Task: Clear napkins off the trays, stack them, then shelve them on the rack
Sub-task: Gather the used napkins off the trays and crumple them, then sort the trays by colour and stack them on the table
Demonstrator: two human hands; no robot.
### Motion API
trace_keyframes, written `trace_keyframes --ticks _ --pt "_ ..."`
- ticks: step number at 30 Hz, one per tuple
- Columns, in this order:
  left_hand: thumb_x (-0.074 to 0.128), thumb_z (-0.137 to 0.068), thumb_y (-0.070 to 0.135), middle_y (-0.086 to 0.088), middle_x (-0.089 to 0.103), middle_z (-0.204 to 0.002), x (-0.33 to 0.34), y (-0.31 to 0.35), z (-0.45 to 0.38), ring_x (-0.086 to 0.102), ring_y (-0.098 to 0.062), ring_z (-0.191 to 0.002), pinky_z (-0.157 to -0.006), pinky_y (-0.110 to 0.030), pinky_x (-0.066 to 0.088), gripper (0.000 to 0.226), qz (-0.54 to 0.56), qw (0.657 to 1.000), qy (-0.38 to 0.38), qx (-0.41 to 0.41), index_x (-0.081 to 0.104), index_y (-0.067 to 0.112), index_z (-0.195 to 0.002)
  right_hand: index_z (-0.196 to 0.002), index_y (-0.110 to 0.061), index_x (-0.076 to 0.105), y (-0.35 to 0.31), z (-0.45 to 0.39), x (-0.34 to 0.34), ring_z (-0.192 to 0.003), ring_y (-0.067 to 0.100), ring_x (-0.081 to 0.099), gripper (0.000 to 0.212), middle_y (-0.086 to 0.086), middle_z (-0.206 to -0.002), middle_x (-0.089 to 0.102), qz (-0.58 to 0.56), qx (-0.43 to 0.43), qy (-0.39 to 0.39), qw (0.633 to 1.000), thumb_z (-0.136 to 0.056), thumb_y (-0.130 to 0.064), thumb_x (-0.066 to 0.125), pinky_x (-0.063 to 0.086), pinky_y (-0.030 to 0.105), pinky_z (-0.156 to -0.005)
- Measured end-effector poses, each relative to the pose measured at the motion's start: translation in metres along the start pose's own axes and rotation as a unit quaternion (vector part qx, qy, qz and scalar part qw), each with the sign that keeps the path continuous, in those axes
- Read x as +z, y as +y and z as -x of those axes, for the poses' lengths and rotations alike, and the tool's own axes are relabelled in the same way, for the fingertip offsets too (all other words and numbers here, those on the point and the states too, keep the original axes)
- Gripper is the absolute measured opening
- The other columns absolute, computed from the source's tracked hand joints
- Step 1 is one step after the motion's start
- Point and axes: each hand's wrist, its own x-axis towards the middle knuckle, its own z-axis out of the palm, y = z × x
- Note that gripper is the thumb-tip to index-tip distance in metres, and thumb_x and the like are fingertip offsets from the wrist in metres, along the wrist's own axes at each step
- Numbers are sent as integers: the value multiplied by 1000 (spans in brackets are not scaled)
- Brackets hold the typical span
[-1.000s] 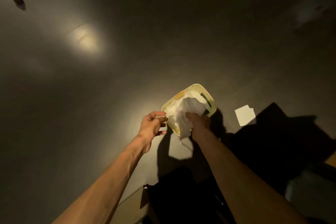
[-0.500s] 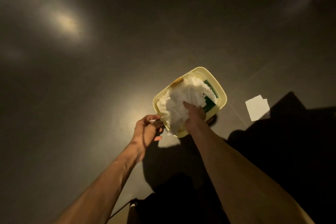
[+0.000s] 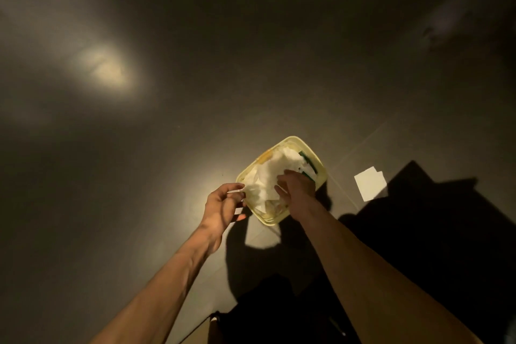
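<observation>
White napkins sit in the yellow bin on the floor. Our left hand pinches one corner. Our right hand presses the pile with loose fingers. We should push gently so nothing spills.

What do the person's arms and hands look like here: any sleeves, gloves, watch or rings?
Both forearms are bare up to the frame's bottom edge, so no sleeves show. The left hand and the right hand wear no gloves. No watch or wristband shows on either wrist. The light is dim and warm, and the fingers are too small and blurred to rule out a thin ring.
</observation>
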Motion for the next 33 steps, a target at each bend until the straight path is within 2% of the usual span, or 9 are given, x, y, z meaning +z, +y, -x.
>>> trace_keyframes --ticks 4,8,11,14,18,24,28,30,33 --pt "49 -96 3 -11 64 -96 8 58 69 61 -17 -76 -64 -30 55 19 -9 1000 -15 19 64 11 -104 -103 -7 70 -36 83 -11 -108 30 64 26 15 -116 65 132 -97 -55 985 -82 8 68 60 39 -83" --pt "48 -97 5 -11 66 -105 21 119 149 61 -20 -91 -73 -34 55 23 -45 996 -35 65 62 10 -115 -106 -10 68 -80 181 -34 -105 26 66 28 4 -107 66 190 -187 -107 958 -81 3 72 59 41 -88" --pt "50 -97 5 -9 67 -106 31 160 210 63 -18 -91 -72 -32 55 24 -66 989 -52 119 63 10 -116 -110 -11 66 -116 258 -56 -98 22 65 31 7 -108 66 212 -251 -138 934 -82 0 72 57 46 -93" --pt "57 -94 9 -7 69 -107 43 191 269 65 -17 -92 -67 -27 57 23 -81 981 -73 162 66 13 -115 -112 -18 68 -143 326 -84 -102 19 69 34 2 -110 71 237 -309 -147 909 -79 -14 76 55 45 -95" --pt "62 -92 16 -5 70 -110 66 211 339 66 -18 -96 -68 -27 57 21 -106 969 -113 191 68 19 -111 -114 -18 67 -165 397 -130 -105 20 68 32 2 -113 70 213 -347 -151 901 -83 -18 76 55 41 -96" --pt "64 -91 16 -8 69 -108 123 214 407 67 -17 -93 -73 -30 59 22 -182 941 -186 215 68 18 -112 -105 -37 66 -171 452 -222 -101 16 69 30 -3 -110 71 193 -377 -102 900 -77 -42 75 56 34 -91" --pt "65 -90 17 -5 71 -108 167 202 429 67 -19 -97 -85 -39 56 20 -226 924 -221 215 70 21 -109 -104 -26 69 -160 465 -293 -96 15 69 21 0 -102 72 143 -371 -58 916 -85 -22 74 56 32 -86" --pt "64 -91 14 -5 71 -103 187 188 436 66 -16 -91 -80 -36 57 20 -239 919 -239 201 70 19 -109 -105 -19 69 -150 467 -327 -85 10 68 20 -3 -92 72 129 -365 -37 921 -85 -19 73 55 31 -81" --pt "60 -93 8 -5 70 -95 213 161 444 64 -14 -84 -64 -23 57 21 -266 911 -259 181 68 13 -111 -99 -26 68 -128 469 -371 -77 9 65 28 -8 -84 72 128 -344 -3 930 -74 -39 70 54 34 -78"
